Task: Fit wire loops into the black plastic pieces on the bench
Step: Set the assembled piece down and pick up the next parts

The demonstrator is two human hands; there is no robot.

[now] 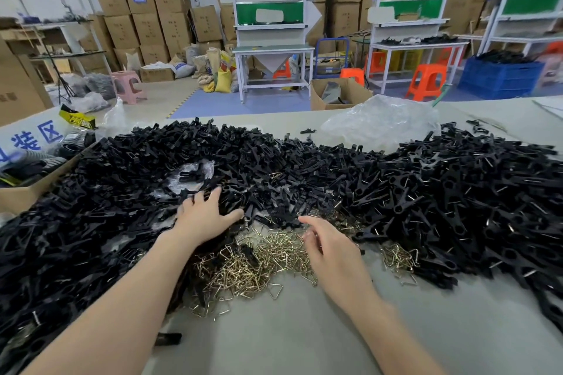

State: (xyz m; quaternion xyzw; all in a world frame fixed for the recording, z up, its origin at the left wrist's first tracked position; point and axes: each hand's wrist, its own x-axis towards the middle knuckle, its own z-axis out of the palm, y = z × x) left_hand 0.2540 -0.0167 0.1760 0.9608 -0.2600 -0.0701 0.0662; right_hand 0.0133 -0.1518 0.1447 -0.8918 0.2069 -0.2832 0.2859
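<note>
Wire loops (243, 268): brassy heap on the counter (289, 338), hemmed in by black plastic pieces (426, 192). Likely light, springy and tangle-prone; best pinched singly at a straight side. Left hand (207, 213) spread on the black pile, grip released. Right hand (329, 250) over the loops, fingers curled and blurred; grip unclear.

I see bare worktop (289, 341) open along the near edge. Black plastic pieces (304, 167) heap across the middle from left edge to right. Wire loops (243, 268) litter the ground before them, and a plastic bag (380, 122) blocks the far edge.
</note>
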